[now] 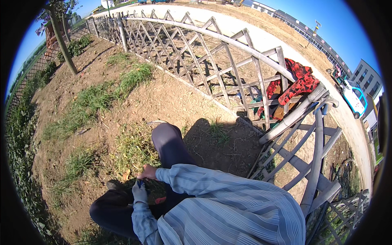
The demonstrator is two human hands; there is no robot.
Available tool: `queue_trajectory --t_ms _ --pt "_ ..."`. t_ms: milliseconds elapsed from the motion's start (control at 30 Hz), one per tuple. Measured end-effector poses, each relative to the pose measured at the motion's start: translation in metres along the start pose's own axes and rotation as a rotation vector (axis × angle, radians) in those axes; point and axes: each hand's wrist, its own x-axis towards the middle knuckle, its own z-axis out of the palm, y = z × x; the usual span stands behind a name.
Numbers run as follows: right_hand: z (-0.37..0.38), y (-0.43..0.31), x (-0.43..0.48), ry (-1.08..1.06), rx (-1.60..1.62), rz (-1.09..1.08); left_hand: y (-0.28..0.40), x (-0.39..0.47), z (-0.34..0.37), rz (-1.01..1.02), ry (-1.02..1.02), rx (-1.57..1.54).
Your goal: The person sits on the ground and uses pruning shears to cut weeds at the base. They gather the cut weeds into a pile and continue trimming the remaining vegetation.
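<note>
I squat on dry soil in a striped shirt and dark trousers. My left hand [139, 193], in a whitish glove with a blue part, is low between my knees. Just above and right of it, my bare right hand [148, 172] reaches to the glove, the two hands close together or touching; what the fingers hold is too small to tell. A patch of yellow-green grass and weeds [137, 147] lies just beyond my hands. Something red [160, 200] shows beside my left wrist, partly hidden by my clothing.
A bamboo lattice fence [226, 76] curves along the right. A red and black floral cloth [298, 79] and a work glove [325, 104] hang on it. Grass tufts [96, 98] and a slim tree trunk [62, 46] stand at left; a small vehicle [355, 96] is outside the fence.
</note>
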Motion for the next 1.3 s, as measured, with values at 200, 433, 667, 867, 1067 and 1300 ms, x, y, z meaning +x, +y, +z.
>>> queue_trajectory --t_ms 200,433,667,867,1067,1300 --pt "-0.011 -0.006 -0.006 -0.054 -0.069 0.027 0.016 0.002 0.006 0.026 -0.029 0.167" --pt "-0.031 0.004 0.013 0.368 0.138 -0.002 0.027 0.003 0.005 0.005 0.017 -0.091" --pt "-0.027 0.012 0.012 0.162 0.156 0.033 0.034 0.001 0.006 -0.185 -0.104 -0.244" --pt "-0.026 0.036 0.038 0.52 0.075 -0.093 0.012 0.004 -0.012 -0.446 0.42 -0.667" --pt "-0.023 0.027 0.037 0.122 -0.158 -0.161 0.002 0.01 -0.021 -0.425 0.298 -0.452" --pt "-0.008 -0.008 -0.006 -0.065 -0.334 -0.014 0.014 0.004 0.005 -0.013 0.024 0.303"
